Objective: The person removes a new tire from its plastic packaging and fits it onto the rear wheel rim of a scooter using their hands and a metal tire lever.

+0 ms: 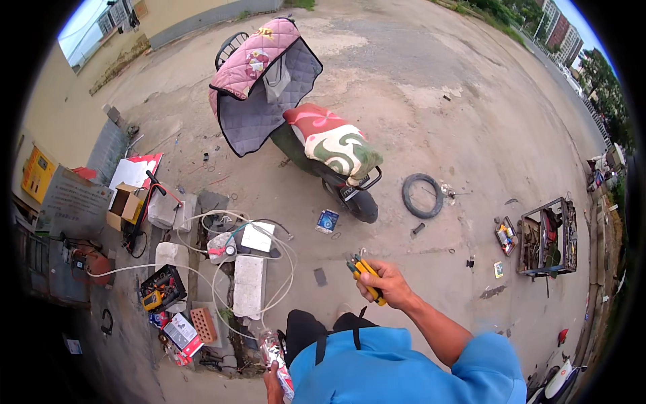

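In my right hand (385, 286), raised in front of my body, are yellow-handled pliers (364, 271) with dark green at the far end; the fingers are closed round them. Low at the left, my left hand (274, 378) grips a clear container with red and white print (272, 350), perhaps a bottle; its lower part runs out of sight beside my blue shirt. Ahead stands a scooter (367, 203) with a patterned seat cover (336, 143) and a pink quilted wind apron (252, 59). A small blue box (327, 221) lies on the ground by its wheel.
A pale hose (294, 269) loops over concrete blocks (249, 286) at left, near an open toolbox (176, 286), a brick (204, 324) and a cardboard box (126, 205). To the right are a black tyre (407, 195), a parts tray (506, 236) and a metal rack (548, 269).
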`<state>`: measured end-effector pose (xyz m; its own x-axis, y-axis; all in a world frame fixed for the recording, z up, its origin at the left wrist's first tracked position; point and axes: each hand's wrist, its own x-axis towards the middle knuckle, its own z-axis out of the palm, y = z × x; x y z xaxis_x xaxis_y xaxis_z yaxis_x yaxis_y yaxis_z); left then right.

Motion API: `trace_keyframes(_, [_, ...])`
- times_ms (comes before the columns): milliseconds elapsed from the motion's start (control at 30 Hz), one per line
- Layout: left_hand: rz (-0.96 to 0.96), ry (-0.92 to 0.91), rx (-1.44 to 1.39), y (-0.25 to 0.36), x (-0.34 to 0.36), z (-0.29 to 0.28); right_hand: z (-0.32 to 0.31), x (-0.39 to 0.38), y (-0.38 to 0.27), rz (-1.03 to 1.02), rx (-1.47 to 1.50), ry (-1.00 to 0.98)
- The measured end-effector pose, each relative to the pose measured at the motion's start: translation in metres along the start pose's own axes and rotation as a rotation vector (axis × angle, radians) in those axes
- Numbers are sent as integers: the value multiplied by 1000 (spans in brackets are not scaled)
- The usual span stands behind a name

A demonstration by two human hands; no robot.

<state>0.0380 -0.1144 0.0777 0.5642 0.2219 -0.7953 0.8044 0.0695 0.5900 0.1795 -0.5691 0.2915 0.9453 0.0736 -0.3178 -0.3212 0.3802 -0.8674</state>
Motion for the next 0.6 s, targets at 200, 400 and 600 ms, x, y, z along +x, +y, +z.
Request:
trace_keyframes(200, [415,-81,248,143,10,112,-63,-26,11,-98,61,409])
trace_keyframes(400, [616,-340,73,309,0,252,-94,31,-14,-64,180,467])
trace_keyframes(600, [715,-651,-354,434,27,389,-141,92,-71,-54,276,454])
